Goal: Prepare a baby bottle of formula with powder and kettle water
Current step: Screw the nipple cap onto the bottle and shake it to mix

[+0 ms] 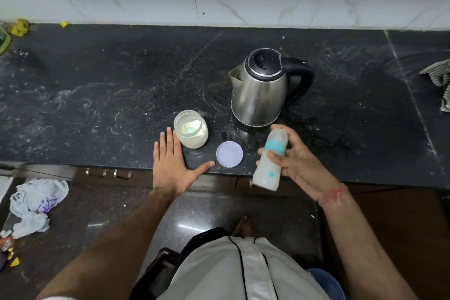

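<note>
My right hand [295, 162] grips a baby bottle [269, 159] with a teal collar and milky contents, blurred and tilted, held above the counter's front edge. My left hand [170, 163] lies flat on the black counter [97, 105], fingers straight, touching the side of an open glass jar [191, 132] of pale powder with a green scoop inside. The jar's lilac lid [229, 153] lies flat between my hands. A steel kettle [260, 90] with a black lid and handle stands behind the bottle, spout pointing left.
A striped cloth [440, 80] lies at the counter's far right. Yellow scraps [20, 27] sit at the back left by the tiled wall. Crumpled plastic bags [36, 204] lie on the floor at left. Drawer handles [107, 173] show under the counter edge.
</note>
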